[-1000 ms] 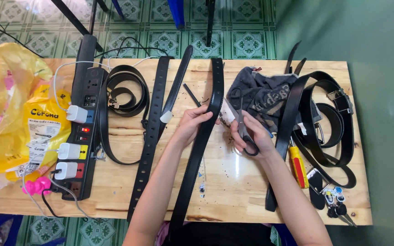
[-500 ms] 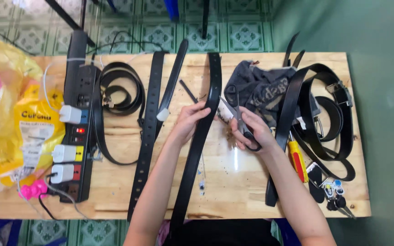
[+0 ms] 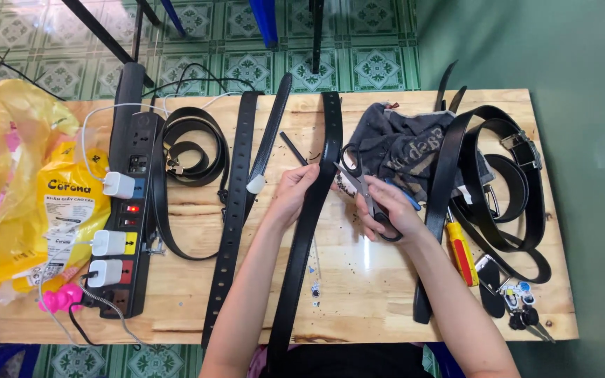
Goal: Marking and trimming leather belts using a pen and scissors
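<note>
Left hand [image 3: 294, 192] grips the black belt [image 3: 309, 231] lying near-to-far on the tabletop [image 3: 379, 294]. Right hand [image 3: 390, 210], just right, holds scissors [image 3: 362, 187] against the belt's edge.

The left hand [image 3: 294, 190] pinches a long black leather belt [image 3: 311, 210] running from twelve to six o'clock down the pale wooden table [image 3: 372, 294]; the right hand [image 3: 390, 210] grips black-handled metal scissors [image 3: 360, 183], blades pointing to eleven o'clock, touching the belt's edge; at three o'clock lies a red-and-yellow-handled screwdriver [image 3: 462, 253]; at nine o'clock, a black power strip [image 3: 126, 203].
</note>
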